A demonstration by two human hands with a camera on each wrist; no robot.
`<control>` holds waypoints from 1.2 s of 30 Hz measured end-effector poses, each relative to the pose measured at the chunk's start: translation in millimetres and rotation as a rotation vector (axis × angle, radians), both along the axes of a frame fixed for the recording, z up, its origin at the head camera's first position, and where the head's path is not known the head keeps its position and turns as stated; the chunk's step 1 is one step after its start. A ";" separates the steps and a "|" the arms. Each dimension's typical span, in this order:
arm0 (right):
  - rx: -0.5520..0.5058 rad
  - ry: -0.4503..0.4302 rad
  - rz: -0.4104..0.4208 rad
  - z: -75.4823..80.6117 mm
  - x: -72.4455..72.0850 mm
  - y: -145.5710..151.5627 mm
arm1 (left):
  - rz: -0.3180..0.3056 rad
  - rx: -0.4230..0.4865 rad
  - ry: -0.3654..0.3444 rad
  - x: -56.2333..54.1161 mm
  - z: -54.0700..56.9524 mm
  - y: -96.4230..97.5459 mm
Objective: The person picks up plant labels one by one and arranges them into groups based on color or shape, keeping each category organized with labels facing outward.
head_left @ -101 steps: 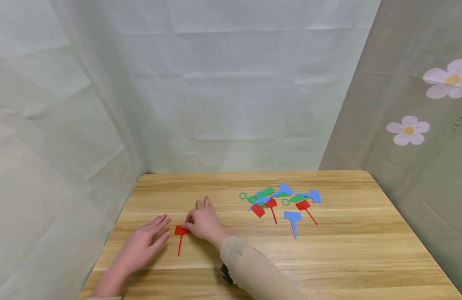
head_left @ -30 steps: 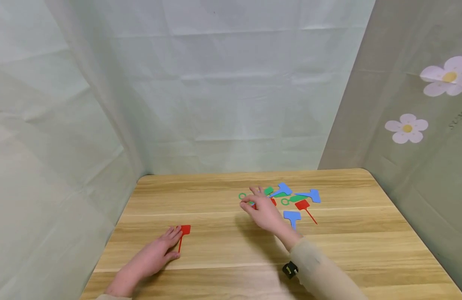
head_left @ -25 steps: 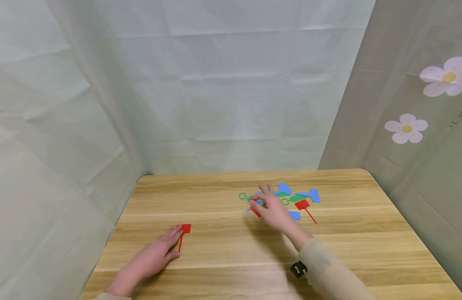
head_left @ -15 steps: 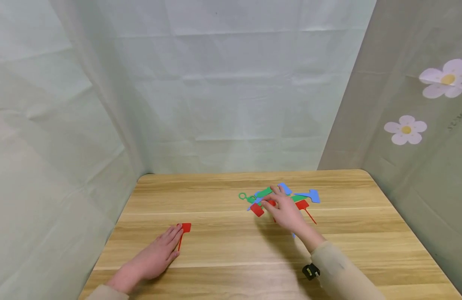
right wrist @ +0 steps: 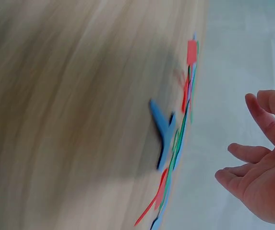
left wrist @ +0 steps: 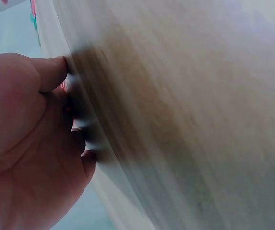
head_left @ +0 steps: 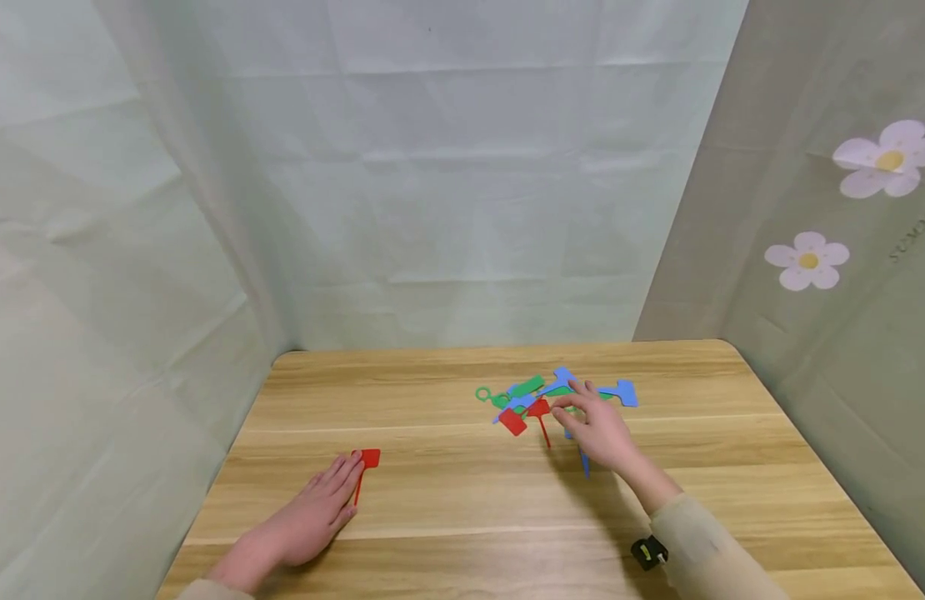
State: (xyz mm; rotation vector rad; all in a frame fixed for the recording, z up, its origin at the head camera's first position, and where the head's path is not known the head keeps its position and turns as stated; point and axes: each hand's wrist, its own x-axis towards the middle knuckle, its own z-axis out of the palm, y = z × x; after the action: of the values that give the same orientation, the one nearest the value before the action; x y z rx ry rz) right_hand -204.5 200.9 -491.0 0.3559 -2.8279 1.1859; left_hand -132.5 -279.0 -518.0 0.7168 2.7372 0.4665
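Observation:
My left hand (head_left: 316,512) rests on the table at the left, its fingers lying over the edge of a red T-shaped plant label (head_left: 371,458). The label's thin stem shows between fingers and thumb. Above the right end of a loose pile of labels hovers my right hand (head_left: 597,429), fingers relaxed and nothing held. It partly hides a blue T-shaped label (head_left: 585,462) and covers another red one. Just left of its fingertips lie two red labels, one with its stem toward me (head_left: 538,408). In the right wrist view the right hand (right wrist: 259,163) is clear of the blue label (right wrist: 162,132).
Green labels (head_left: 527,387) with ring ends and several blue ones overlap in the pile. A blue label (head_left: 626,393) lies at its right end. Pale fabric walls (head_left: 462,208) stand behind and beside the wooden table (head_left: 462,533). A black device (head_left: 648,552) sits at the right wrist.
My right hand left the red label at the left, went to the pile and moved rightward over it, without a label. My left hand came down onto the red label and stayed there.

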 end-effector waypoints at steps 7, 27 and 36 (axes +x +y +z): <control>0.047 0.035 -0.032 -7.4 -0.5 24.7 | 0.001 0.016 0.006 0.4 -1.7 -1.7; 0.052 0.028 -0.050 -15.2 1.4 48.6 | 0.025 0.017 -0.013 0.3 -2.8 -2.7; 0.074 0.025 -0.054 -18.7 -1.2 48.9 | 0.025 0.023 -0.026 -0.2 -1.2 -2.4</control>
State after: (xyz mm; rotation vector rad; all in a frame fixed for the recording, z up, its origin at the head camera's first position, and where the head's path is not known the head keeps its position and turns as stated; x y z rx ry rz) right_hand -205.7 249.8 -509.7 0.2936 -2.8460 1.0617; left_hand -132.7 -281.4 -519.3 0.6771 2.7235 0.5096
